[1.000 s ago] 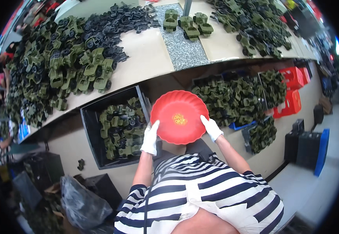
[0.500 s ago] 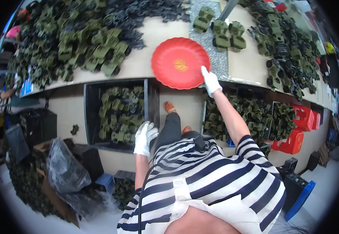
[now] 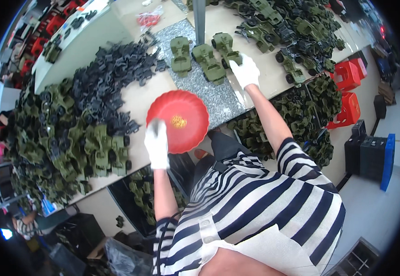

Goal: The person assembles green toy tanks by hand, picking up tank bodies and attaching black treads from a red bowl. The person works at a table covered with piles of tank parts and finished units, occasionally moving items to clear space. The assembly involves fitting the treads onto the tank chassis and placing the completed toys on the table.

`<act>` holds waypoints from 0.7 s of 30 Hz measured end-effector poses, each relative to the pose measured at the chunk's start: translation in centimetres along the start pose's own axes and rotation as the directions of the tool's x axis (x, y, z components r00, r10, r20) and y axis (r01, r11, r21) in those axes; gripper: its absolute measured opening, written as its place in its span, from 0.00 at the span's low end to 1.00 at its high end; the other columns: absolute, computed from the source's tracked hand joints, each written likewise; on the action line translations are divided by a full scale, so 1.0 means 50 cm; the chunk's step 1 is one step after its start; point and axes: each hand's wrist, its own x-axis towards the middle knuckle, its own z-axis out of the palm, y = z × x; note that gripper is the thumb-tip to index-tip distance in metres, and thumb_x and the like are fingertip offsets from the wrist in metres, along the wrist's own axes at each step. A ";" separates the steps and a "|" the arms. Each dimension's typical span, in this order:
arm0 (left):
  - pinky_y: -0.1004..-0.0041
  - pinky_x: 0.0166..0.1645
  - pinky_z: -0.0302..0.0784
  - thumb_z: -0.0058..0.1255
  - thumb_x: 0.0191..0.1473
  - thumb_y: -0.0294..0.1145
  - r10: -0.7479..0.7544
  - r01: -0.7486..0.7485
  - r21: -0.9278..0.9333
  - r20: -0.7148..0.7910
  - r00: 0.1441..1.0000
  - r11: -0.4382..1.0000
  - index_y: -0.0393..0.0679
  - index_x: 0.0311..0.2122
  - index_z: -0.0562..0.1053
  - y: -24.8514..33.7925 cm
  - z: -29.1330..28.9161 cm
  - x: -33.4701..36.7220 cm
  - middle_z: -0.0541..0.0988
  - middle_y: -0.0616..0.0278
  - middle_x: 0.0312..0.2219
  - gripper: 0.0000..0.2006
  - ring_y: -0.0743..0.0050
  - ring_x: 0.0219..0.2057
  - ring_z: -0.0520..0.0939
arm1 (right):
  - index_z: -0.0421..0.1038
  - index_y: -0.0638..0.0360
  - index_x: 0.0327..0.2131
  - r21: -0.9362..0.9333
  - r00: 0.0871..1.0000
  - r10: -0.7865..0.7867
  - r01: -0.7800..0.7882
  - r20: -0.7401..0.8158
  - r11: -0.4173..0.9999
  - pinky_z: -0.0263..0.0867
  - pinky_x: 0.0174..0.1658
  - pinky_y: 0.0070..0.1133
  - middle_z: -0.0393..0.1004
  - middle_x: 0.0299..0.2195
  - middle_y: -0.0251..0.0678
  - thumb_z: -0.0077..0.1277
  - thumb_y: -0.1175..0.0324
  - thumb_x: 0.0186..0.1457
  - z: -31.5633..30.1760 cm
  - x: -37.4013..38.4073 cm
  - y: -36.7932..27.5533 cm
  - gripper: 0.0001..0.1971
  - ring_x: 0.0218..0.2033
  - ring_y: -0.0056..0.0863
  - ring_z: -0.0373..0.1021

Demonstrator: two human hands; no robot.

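My left hand (image 3: 156,143) grips the red bowl's (image 3: 181,120) left rim. My right hand (image 3: 244,71) rests, fingers closed, on a green toy jeep (image 3: 227,48), its long axis pointing away from me.

The person wore a short-sleeved shirt (image 3: 255,202) with bold black and white stripes and small white buttons, filling the picture toward 5 o'clock. White fabric gloves covered both hands, the left hand (image 3: 156,145) and the right hand (image 3: 245,71).

Toy assembly workshop: workbench (image 3: 140,99) before the hands heaped with green toy trucks (image 3: 85,142), red crates (image 3: 349,73) rightward.
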 end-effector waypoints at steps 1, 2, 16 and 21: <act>0.66 0.48 0.75 0.53 0.58 0.40 0.133 -0.133 0.064 0.001 0.991 0.989 0.33 0.52 0.71 0.042 0.047 0.063 0.78 0.48 0.46 0.23 0.59 0.44 0.80 | 0.71 0.58 0.51 -0.071 0.999 0.042 -0.041 0.021 0.997 0.65 0.53 0.33 0.74 0.48 0.44 0.55 0.41 0.47 -0.015 0.039 -0.014 0.35 0.50 0.42 0.70; 0.65 0.50 0.73 0.54 0.57 0.42 0.229 -0.233 0.163 0.046 0.972 0.959 0.33 0.52 0.71 0.059 0.094 0.136 0.77 0.45 0.46 0.25 0.54 0.45 0.79 | 0.71 0.58 0.50 -0.198 0.996 0.071 -0.060 0.053 0.978 0.66 0.52 0.32 0.74 0.48 0.43 0.54 0.38 0.45 -0.005 0.076 -0.014 0.37 0.49 0.40 0.71; 0.69 0.36 0.81 0.64 0.46 0.27 -0.386 0.398 0.107 0.557 0.735 0.911 0.35 0.42 0.77 0.136 0.349 0.469 0.82 0.57 0.34 0.16 0.69 0.30 0.83 | 0.64 0.67 0.57 0.047 0.680 0.119 -0.220 0.724 0.974 0.66 0.55 0.28 0.72 0.53 0.46 0.67 0.41 0.34 0.009 0.216 0.031 0.50 0.51 0.37 0.71; 0.70 0.49 0.75 0.65 0.46 0.29 -0.443 0.485 0.115 0.625 0.642 0.867 0.35 0.48 0.75 0.110 0.384 0.404 0.81 0.59 0.42 0.23 0.71 0.42 0.80 | 0.63 0.69 0.57 0.164 0.659 0.133 -0.370 0.740 0.914 0.66 0.55 0.28 0.71 0.53 0.47 0.67 0.42 0.36 0.055 0.185 0.067 0.50 0.50 0.35 0.71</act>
